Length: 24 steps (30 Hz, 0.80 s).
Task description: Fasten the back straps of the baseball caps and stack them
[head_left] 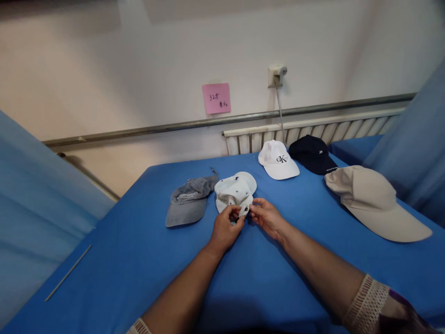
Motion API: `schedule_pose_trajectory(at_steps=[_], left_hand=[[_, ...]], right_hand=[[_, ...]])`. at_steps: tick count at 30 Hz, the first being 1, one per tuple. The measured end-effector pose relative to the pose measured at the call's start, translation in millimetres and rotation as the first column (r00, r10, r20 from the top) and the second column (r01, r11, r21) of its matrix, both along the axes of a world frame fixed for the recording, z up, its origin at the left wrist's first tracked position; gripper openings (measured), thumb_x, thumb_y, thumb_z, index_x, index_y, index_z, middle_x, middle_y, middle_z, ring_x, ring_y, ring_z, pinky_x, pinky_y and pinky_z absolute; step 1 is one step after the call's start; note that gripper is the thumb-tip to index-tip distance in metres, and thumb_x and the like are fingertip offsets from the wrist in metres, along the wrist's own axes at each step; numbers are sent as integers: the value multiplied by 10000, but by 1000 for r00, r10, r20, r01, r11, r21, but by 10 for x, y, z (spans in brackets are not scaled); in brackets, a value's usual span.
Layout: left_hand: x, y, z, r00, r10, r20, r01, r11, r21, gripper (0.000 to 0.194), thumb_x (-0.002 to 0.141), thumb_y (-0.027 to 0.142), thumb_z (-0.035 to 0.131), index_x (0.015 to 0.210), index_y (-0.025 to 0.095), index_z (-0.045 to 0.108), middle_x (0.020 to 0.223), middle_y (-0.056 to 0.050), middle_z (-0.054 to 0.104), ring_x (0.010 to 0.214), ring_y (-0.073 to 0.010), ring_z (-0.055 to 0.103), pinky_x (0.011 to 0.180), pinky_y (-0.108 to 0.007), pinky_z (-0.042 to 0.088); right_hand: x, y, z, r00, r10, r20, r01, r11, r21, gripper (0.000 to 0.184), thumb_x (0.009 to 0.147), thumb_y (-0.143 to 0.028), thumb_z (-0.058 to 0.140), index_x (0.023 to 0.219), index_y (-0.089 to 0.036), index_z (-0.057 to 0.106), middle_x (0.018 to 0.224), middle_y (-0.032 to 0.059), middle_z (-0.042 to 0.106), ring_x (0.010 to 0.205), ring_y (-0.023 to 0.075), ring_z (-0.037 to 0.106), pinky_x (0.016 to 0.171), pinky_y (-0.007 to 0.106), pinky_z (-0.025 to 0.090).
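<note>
A pale baseball cap lies on the blue-covered table, its brim pointing away from me and its back strap toward me. My left hand is closed on the near edge by the strap, thumb and fingers pinching it. On the other side of the strap, my right hand pinches its end between thumb and fingertips. A small dark spot shows on the strap between the hands; I cannot make out what it is. Just left of this cap rests a grey cap with light lettering, not touched by either hand.
Toward the back right sit a white cap with black letters and a navy cap. A large beige cap lies at right. A thin rod is at the left edge. Behind are a radiator, a metal rail and blue curtains.
</note>
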State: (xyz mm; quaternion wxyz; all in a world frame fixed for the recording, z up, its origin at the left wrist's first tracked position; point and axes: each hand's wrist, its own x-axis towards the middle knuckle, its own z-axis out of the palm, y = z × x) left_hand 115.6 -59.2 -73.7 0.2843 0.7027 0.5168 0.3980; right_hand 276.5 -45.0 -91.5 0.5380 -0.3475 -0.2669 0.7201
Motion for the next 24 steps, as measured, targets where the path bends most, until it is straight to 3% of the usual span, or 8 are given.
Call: schedule_pose_trajectory(at_steps=[6,10,13,18,24], left_hand=[[-27,29,-31,998,16,-58,-13,999,47,201,773,247,618,962,179,622,795,-4,626,703,-131,553,681,-249,440],[-31,47,-72,995,-14,-102,18,999,39,181,773,256,621,938,182,621,807,-11,632,715,-136,555,688,-253,438],[-17,49,-98,995,-44,-93,45,999,5,190,778,275,626,942,181,620,805,-10,633,711,-135,552,677,-250,436],[29,35,-111,997,-52,-64,50,998,-36,240,753,265,651,972,173,612,784,3,622,683,-126,536,654,-244,430],[41,33,-97,996,-26,-87,22,999,-48,215,743,268,651,938,182,621,738,21,598,641,-119,505,619,-237,405]], right_hand=[[4,-30,34,994,109,18,-106,987,-118,328,597,-329,839,703,-161,578,570,-39,538,455,47,416,400,176,292],[-30,-61,42,989,-6,149,25,991,-131,334,578,-328,831,688,-169,559,582,-22,572,448,57,452,372,167,283],[-64,-59,19,951,-92,294,124,988,-93,322,580,-344,798,716,-167,567,581,-17,598,443,69,485,374,168,300],[-90,-19,-29,879,-226,420,195,974,114,298,599,-390,735,676,-180,537,420,-91,461,358,58,374,366,184,258],[-114,-26,-31,881,-241,406,210,970,119,354,556,-361,751,788,-170,564,583,-16,617,495,122,546,469,224,390]])
